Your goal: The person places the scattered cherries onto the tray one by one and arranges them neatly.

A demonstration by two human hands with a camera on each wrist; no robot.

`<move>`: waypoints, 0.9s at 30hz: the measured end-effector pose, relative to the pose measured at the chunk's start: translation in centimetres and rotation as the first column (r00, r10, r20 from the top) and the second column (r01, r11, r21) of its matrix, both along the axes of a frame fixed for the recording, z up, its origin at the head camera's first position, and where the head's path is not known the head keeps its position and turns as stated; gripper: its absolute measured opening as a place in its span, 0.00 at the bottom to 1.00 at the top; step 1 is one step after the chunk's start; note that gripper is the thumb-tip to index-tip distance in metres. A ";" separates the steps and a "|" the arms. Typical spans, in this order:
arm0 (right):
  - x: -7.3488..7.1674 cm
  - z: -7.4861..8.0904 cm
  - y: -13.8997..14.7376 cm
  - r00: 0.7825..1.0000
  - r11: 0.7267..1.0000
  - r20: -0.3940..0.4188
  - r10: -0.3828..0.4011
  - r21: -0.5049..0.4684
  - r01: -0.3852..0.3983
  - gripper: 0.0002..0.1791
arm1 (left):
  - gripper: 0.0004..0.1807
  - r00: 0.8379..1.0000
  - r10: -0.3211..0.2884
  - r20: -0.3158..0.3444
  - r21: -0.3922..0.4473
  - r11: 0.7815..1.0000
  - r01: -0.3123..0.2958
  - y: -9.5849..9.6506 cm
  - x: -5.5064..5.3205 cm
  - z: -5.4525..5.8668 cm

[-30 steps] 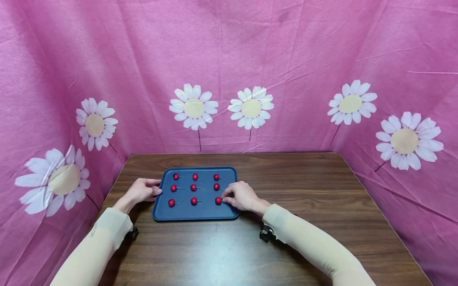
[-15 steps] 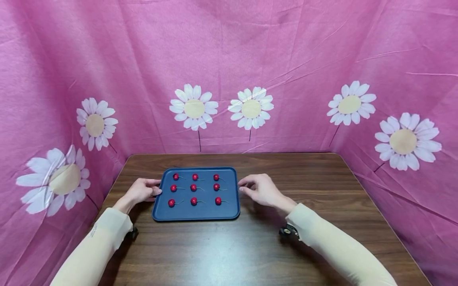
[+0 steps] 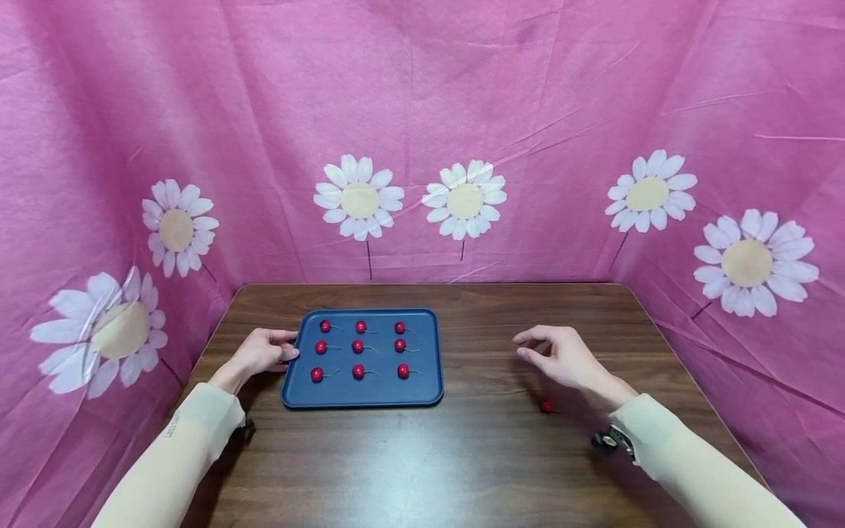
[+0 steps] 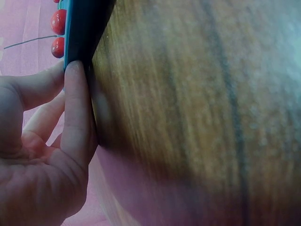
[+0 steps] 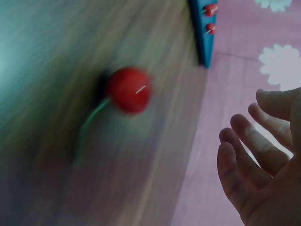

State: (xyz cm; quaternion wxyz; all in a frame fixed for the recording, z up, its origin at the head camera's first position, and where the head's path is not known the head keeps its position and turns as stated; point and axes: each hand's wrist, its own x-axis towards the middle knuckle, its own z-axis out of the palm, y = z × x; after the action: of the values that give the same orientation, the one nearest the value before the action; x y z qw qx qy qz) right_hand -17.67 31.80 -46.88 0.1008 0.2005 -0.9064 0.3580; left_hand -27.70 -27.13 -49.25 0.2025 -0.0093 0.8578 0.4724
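Observation:
Several red cherries (image 3: pixel 358 346) with thin stems lie in three rows on a dark blue tray (image 3: pixel 422 394). My left hand (image 3: pixel 260 352) pinches the tray's left edge; the left wrist view has its fingers (image 4: pixel 75 108) right at the rim. To the right of the tray, over the table, my right hand (image 3: pixel 564 357) holds nothing, its fingers loosely bent and apart. One loose cherry (image 3: pixel 546 405) lies on the wood just in front of that hand. In the right wrist view this cherry (image 5: pixel 130 90) shows large, slightly blurred, with a green stem.
The brown wooden table (image 3: pixel 488 469) reaches back to a pink curtain (image 3: pixel 409 88) printed with white daisies, which also closes off both sides. Each wrist wears a small black device, such as the right one (image 3: pixel 614 442).
My right hand has let go of the front right cherry on the tray and moved right, away from it. The loose cherry shows again in front of it. My left hand stays put.

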 end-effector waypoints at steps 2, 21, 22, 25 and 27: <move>0.6 -0.4 1.1 1.000 1.000 0.005 0.008 0.008 -0.008 0.08 | 0.33 1.000 0.002 0.000 -0.004 1.000 -0.002 0.0 0.0 0.0; 6.1 -5.0 6.1 0.996 0.991 -0.055 0.064 0.125 -0.057 0.16 | 0.33 1.000 0.011 0.011 0.000 1.000 -0.011 -0.1 -0.2 -0.5; 6.1 -5.2 6.1 0.996 0.990 -0.065 0.067 0.128 -0.058 0.17 | 0.33 1.000 0.008 0.010 -0.001 1.000 -0.008 -0.1 -0.3 -0.5; 6.2 -5.4 5.9 0.995 0.990 -0.076 0.061 0.130 -0.051 0.18 | 0.33 1.000 0.014 0.010 -0.003 1.000 -0.014 -0.1 -0.3 -0.6; 6.1 -5.5 5.7 0.995 0.990 -0.085 0.058 0.131 -0.047 0.18 | 0.33 1.000 0.012 0.009 -0.005 1.000 -0.012 -0.1 -0.2 -0.7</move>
State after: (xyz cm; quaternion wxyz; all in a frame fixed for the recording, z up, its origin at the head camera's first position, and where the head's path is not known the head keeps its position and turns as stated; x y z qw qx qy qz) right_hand -11.56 37.50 -52.35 0.1182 0.2459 -0.9167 0.2920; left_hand -27.92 -27.26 -49.91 0.2035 -0.0172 0.8579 0.4715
